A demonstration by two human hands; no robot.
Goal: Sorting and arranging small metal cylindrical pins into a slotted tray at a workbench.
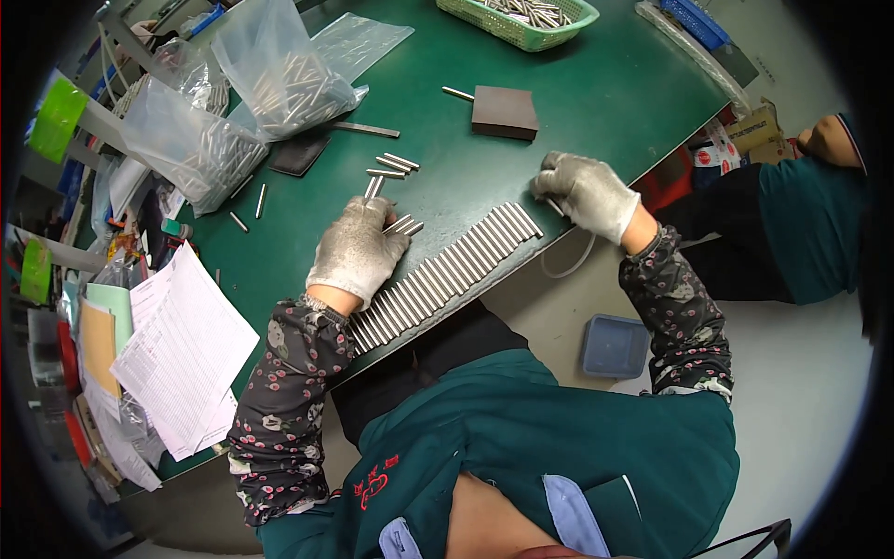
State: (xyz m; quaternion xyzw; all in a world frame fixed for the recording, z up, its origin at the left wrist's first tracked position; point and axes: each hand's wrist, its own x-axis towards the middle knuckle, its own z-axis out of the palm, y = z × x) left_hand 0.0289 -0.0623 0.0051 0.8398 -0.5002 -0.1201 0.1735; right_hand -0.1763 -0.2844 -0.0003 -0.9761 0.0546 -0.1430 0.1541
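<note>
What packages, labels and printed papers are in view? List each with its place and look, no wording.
Clear plastic bags: far left of the green table, crumpled, filled with metal rods.
Printed paper sheets: table's near left edge, white, stacked askew.
Cardboard boxes: on the floor to the right, brown with red-and-white labels.
Green mesh basket: far edge, holding rods.
No screens or signs.

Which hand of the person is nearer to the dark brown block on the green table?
Right. The right hand rests at the table edge just below the dark brown block, slightly to its right. The left hand, holding metal rods, is farther away, lower and to the left.
</note>
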